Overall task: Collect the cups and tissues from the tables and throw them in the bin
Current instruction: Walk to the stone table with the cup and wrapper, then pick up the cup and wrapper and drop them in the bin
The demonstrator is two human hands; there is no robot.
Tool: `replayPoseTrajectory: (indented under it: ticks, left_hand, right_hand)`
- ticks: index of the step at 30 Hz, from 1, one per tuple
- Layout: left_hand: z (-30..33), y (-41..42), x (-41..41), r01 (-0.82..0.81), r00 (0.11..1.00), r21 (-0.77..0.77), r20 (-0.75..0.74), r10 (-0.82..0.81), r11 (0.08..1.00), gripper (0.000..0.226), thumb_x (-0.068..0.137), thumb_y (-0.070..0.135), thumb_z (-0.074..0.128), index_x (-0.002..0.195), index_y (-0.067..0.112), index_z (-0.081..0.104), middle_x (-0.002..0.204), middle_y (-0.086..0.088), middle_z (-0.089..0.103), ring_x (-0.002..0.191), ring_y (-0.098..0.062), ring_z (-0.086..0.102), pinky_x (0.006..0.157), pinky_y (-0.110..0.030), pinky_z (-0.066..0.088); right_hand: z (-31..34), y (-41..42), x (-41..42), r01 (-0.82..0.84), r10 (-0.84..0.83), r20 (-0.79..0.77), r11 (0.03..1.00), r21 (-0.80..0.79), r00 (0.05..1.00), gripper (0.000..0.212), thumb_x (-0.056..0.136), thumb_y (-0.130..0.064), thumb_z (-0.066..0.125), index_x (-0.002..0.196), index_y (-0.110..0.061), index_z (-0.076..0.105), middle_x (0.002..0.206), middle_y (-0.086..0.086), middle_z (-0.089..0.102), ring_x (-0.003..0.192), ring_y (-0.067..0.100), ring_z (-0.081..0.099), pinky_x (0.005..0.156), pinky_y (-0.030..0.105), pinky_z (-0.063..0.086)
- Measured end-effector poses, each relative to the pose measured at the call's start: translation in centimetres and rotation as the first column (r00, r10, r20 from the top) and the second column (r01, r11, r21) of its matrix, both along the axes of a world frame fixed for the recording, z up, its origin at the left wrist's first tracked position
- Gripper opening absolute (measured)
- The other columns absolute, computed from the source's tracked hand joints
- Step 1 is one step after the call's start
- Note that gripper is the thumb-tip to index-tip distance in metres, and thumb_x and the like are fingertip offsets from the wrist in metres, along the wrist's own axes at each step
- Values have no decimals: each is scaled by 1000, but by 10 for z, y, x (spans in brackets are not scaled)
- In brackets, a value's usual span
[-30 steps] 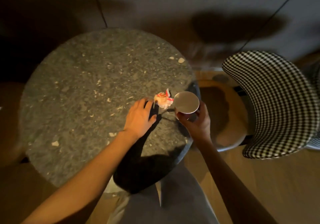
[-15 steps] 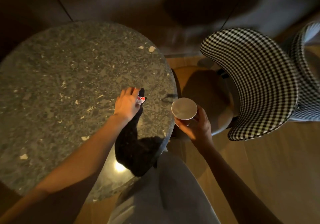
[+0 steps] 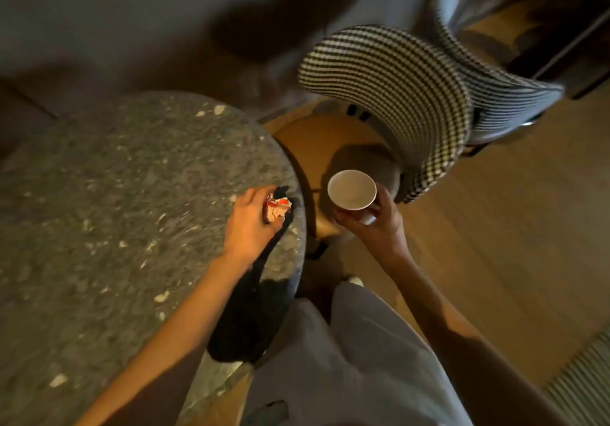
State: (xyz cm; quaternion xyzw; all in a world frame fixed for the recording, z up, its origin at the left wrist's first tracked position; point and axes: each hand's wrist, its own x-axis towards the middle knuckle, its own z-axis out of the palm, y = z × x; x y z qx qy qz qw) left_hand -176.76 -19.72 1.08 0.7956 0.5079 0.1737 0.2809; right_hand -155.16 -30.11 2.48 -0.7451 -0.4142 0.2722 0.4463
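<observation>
A crumpled white and red tissue is clutched in my left hand, just above the right edge of the round speckled stone table. My right hand grips a white paper cup from below, upright with its open mouth facing up. The cup is held off the table, over the wooden floor between the table and a chair. No bin shows in this view.
A chair with a black and white checked back stands close on the right, its round seat tucked by the table. A second checked chair is behind it. My grey trousers fill the bottom.
My left hand closed over the tissue and lifted it off the table. My right hand carried the cup off the table edge to the right. The view swung right.
</observation>
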Motion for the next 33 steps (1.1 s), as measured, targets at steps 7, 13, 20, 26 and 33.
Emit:
replayPoseTrajectory:
  ticks: [7,13,20,26,33]
  left_hand:
    - [17,-43,117,234,959,87,143,-244,968,55,75,25,77,125,18,56,122,0,58,115,-18,55,99,-36,45]
    - [34,-90,286,459,860,171,160,-485,872,51,76,35,71,122,18,57,116,-4,59,105,-23,57,88,-25,42]
    - [65,-188,491,652,703,211,192,-684,729,55,78,43,68,121,10,58,113,-9,61,102,-22,59,88,-27,45]
    - [78,-239,622,766,600,182,142,-788,616,52,81,32,72,127,17,54,121,-5,57,110,-20,55,91,-40,50]
    - [64,-253,788,861,472,167,92,-877,481,58,77,24,76,129,23,50,125,-2,54,112,-19,54,89,-32,51]
  right_hand:
    - [22,-78,102,273,-271,-37,959,74,962,69,65,-21,88,123,-14,53,115,0,64,97,4,65,75,15,52]
    - [42,-174,229,483,-483,-42,859,170,874,70,65,-22,88,125,-17,51,117,-7,61,99,-1,62,83,25,54]
    - [55,-291,365,666,-669,-46,728,163,742,73,63,-24,89,125,-21,51,118,-7,61,101,3,63,82,25,54]
    - [54,-355,462,804,-809,-30,578,138,587,71,64,-28,87,125,-23,51,117,-10,59,102,6,61,82,23,53]
    - [26,-376,587,897,-902,-44,420,135,429,67,64,-27,88,120,-27,51,115,-7,60,100,4,61,80,16,52]
